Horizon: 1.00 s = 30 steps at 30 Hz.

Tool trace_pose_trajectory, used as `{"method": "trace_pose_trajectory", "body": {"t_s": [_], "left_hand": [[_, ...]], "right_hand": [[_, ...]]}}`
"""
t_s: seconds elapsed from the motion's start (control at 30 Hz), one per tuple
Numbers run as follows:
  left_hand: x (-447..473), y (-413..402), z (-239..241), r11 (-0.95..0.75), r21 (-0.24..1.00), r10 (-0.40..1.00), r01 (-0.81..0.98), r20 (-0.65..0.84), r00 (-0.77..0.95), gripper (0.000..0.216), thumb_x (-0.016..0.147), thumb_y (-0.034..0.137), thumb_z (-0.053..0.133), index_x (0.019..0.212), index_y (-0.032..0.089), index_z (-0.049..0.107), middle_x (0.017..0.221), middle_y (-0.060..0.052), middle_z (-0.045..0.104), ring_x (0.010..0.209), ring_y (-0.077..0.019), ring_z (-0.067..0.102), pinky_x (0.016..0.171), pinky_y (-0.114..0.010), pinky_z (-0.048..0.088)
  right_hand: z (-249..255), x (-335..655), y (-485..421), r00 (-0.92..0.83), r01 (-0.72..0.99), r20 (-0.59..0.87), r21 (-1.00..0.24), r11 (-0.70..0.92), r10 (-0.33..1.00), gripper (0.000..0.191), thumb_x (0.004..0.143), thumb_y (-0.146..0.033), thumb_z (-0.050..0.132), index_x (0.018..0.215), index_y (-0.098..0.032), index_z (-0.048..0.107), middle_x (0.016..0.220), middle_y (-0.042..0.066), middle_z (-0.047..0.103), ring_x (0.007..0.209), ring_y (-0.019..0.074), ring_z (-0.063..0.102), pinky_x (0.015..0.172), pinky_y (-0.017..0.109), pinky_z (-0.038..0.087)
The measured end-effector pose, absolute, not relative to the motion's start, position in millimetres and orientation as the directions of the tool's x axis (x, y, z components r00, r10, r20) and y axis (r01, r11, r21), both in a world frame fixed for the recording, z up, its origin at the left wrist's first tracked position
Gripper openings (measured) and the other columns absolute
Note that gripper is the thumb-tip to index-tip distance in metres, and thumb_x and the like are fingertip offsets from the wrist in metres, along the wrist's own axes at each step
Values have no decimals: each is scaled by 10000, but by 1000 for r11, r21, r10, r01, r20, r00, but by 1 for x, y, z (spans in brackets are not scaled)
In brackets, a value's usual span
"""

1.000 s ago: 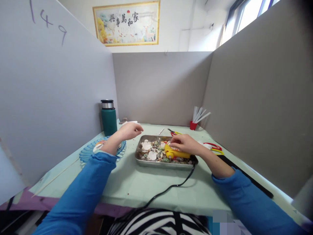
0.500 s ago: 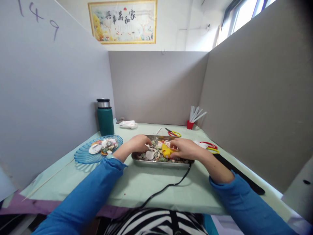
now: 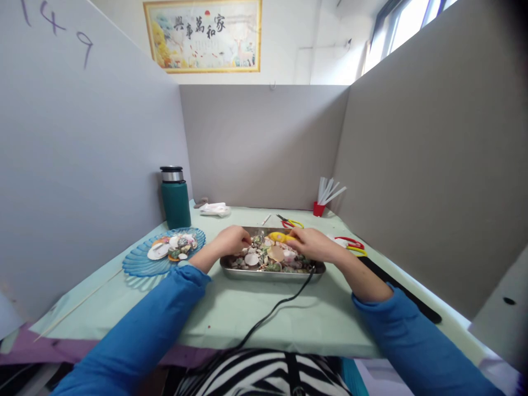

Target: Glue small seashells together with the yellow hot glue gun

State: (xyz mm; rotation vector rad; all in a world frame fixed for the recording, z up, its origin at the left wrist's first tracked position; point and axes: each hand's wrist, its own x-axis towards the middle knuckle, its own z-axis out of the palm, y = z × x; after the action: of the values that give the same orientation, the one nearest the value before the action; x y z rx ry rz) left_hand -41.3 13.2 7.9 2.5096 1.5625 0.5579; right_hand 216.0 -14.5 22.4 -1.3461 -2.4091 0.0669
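A metal tray (image 3: pixel 272 276) full of small seashells lies in front of me. My right hand (image 3: pixel 311 243) is closed around a yellow glue gun (image 3: pixel 280 237), which lies sideways over the back of the tray, its nose to the left. A black cord (image 3: pixel 284 301) runs from the tray's right end toward my lap. Over the tray's left end, my left hand (image 3: pixel 234 240) has its fingers curled down and pinched; what they hold, if anything, is hidden. Between the hands, a round white shell (image 3: pixel 251 259) and a tan scallop shell (image 3: pixel 276 253) show among the others.
To the left is a blue scalloped plate (image 3: pixel 138 259) with shells on it, and behind it a green bottle (image 3: pixel 175 203). Scissors (image 3: pixel 292 223), a red cup (image 3: pixel 319 208) of white sticks and red-and-yellow handles (image 3: pixel 350 245) lie beyond. Grey partitions (image 3: pixel 264 146) enclose the table.
My right hand has lifted the glue gun up and back, turning it from pointing down to lying sideways, so the tan scallop shell shows. My left hand stays nearly in place.
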Motion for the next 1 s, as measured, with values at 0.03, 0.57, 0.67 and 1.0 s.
{"method": "trace_pose_trajectory", "body": {"t_s": [0.03, 0.57, 0.67, 1.0], "left_hand": [[-42, 14, 9, -436, 357, 898, 826, 231, 375, 141, 647, 157, 604, 715, 198, 721, 694, -40, 704, 626, -168, 608, 619, -241, 426], [-47, 9, 18, 164, 974, 857, -153, -64, 510, 149, 696, 43, 699, 800, 78, 598, 760, -96, 691, 639, -128, 667, 658, -243, 549], [-47, 10, 16, 184, 961, 840, -206, -45, 541, 148, 737, 47, 664, 876, 76, 625, 774, -83, 688, 611, -105, 648, 658, -245, 546], [-29, -11, 19, 198, 969, 742, -148, -49, 669, 230, 747, 94, 668, 972, 91, 619, 762, -45, 644, 593, -100, 622, 635, -255, 528]], "right_hand": [[24, 217, -13, -449, 768, 306, -348, 538, 840, 260, 857, -407, 490, 753, -173, 541, 701, 57, 619, 619, 164, 561, 525, 250, 340], [14, 200, -21, -430, -3, 406, -894, 449, 806, 287, 780, -437, 628, 923, -195, 571, 499, -76, 403, 429, 75, 352, 436, 229, 317], [14, 194, -25, -374, -24, 449, -879, 476, 812, 298, 739, -410, 664, 916, -189, 570, 530, -72, 436, 436, 72, 382, 432, 224, 321], [2, 176, -19, -193, 51, 510, -848, 528, 838, 330, 674, -328, 712, 943, -176, 596, 803, 20, 642, 659, 130, 583, 606, 266, 477]]}}
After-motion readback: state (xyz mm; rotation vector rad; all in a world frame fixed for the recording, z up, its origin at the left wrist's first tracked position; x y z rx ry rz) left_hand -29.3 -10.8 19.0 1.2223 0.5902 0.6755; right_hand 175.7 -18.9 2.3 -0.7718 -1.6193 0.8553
